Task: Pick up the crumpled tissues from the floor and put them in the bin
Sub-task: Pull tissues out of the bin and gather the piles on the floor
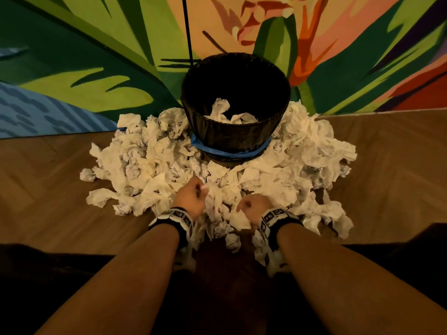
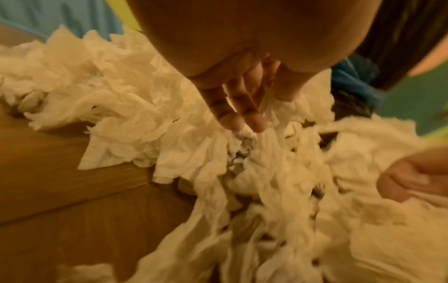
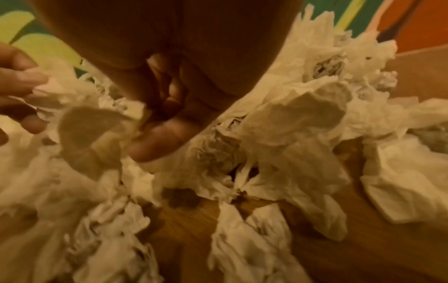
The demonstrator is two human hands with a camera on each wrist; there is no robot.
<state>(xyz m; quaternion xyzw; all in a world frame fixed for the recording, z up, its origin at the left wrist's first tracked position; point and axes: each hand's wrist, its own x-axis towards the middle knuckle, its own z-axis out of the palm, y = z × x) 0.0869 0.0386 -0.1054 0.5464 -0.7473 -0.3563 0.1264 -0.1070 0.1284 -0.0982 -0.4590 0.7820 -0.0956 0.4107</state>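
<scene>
A dark woven bin [image 1: 232, 134] stands against the wall, with a few crumpled tissues [image 1: 221, 110] inside it. A big pile of white crumpled tissues [image 1: 145, 160] rings it on the wooden floor. My left hand [image 1: 193, 197] is down in the near side of the pile, its fingers [image 2: 252, 118] curled and pinching a tissue [image 2: 274, 113]. Close to its right, my right hand [image 1: 254, 206] has its fingers curled in the pile, and its thumb [image 3: 157, 145] presses against a tissue [image 3: 97, 130]. Both palms are hidden in the head view.
A painted mural wall [image 1: 96, 56] rises right behind the bin, and a black cord [image 1: 187, 27] hangs down it. Blue tape [image 1: 229, 153] circles the bin's lower part. Bare wooden floor [image 1: 43, 189] lies to the left and right of the pile. My dark-clad knees frame the bottom.
</scene>
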